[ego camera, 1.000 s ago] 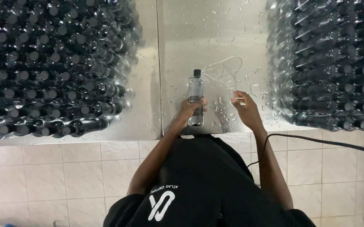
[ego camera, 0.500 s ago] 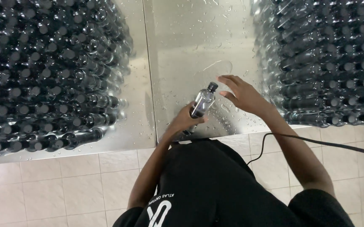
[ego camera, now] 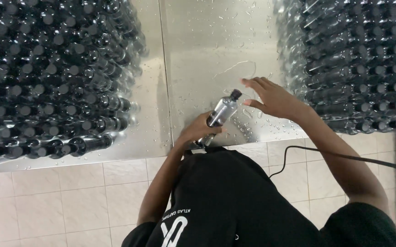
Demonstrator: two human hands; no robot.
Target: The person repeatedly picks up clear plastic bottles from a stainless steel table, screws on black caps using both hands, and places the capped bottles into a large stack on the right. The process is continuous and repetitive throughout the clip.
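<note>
Water drops speckle the steel table (ego camera: 216, 41), the landmark here. Near its front edge, the left hand (ego camera: 198, 132) grips a clear plastic bottle (ego camera: 222, 111), tilted with its dark cap away from the person. The right hand (ego camera: 273, 97) hovers spread wide just beside the cap. Stacked bottles (ego camera: 47, 73) cover the table's left side, more stacked bottles (ego camera: 358, 59) its right.

Stacked dark bottles left (ego camera: 47, 73) and right (ego camera: 353, 59), wet steel table (ego camera: 207, 41), black cable (ego camera: 344, 158)
</note>
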